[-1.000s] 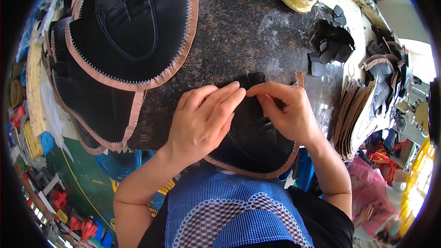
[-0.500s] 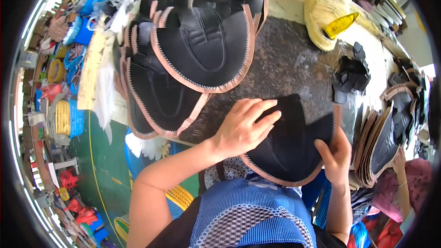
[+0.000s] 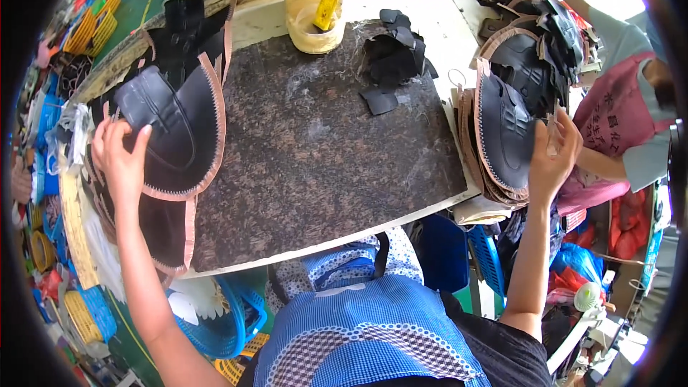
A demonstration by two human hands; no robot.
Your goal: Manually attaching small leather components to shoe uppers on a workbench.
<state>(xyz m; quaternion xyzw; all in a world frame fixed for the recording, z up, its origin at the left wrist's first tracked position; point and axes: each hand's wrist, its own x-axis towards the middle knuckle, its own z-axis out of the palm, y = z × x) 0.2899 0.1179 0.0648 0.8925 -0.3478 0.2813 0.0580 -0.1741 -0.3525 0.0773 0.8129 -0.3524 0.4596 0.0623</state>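
Black shoe uppers with pinkish-brown rims and zigzag stitching lie in two piles. At the left pile, my left hand [image 3: 120, 154] has its thumb and fingers closed on the outer side of the top shoe upper [image 3: 183, 136]. Across the table, my right hand [image 3: 555, 154] grips the edge of the front shoe upper [image 3: 505, 129] in the right stack. The hand itself hides the exact grip there. Between the piles lies a dark, speckled work board [image 3: 315, 165].
A pale, crusted container [image 3: 314, 29] with a yellow tool [image 3: 329, 1] stands at the board's far edge. Black scraps [image 3: 394, 57] lie beside it. A co-worker in a pink apron [image 3: 609, 118] is close on the right. A blue basket [image 3: 222, 322] sits below the table's left front.
My hands have parted from the shoe upper they held together at the table's front. The left has gone to the left pile, the right to the right stack. The view has turned right.
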